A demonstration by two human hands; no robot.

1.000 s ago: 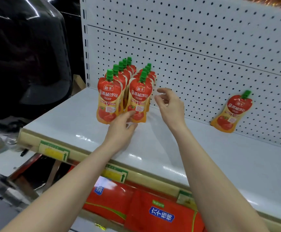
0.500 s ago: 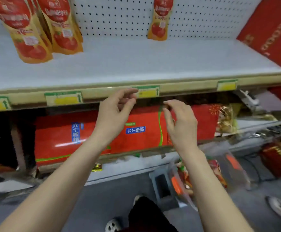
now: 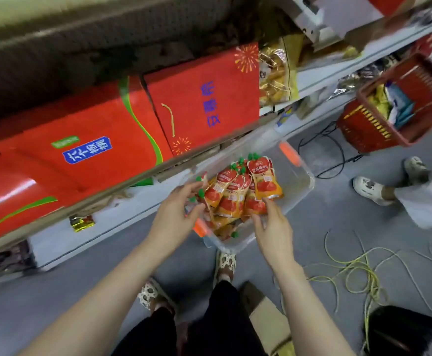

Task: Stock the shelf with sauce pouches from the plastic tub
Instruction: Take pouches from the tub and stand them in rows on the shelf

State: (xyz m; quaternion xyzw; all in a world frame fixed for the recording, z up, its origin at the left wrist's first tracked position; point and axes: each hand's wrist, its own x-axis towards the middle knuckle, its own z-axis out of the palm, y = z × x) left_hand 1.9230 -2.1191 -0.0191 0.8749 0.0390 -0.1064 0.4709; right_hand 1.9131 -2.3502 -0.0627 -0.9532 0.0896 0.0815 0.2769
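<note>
My left hand [image 3: 176,217] and right hand [image 3: 274,227] open, flanking sauce pouches [image 3: 235,194] in plastic tub [image 3: 295,176]; I should clamp the bundle evenly.

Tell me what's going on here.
A person stands over a clear plastic tub on the floor, beside a low shelf of red boxes. Both hands reach into its pile of sauce pouches. The left hand curves around the green-capped ends, though whether it grips one is unclear. The right hand touches a pouch's lower edge with spread fingers. No pouch is lifted out yet.
</note>
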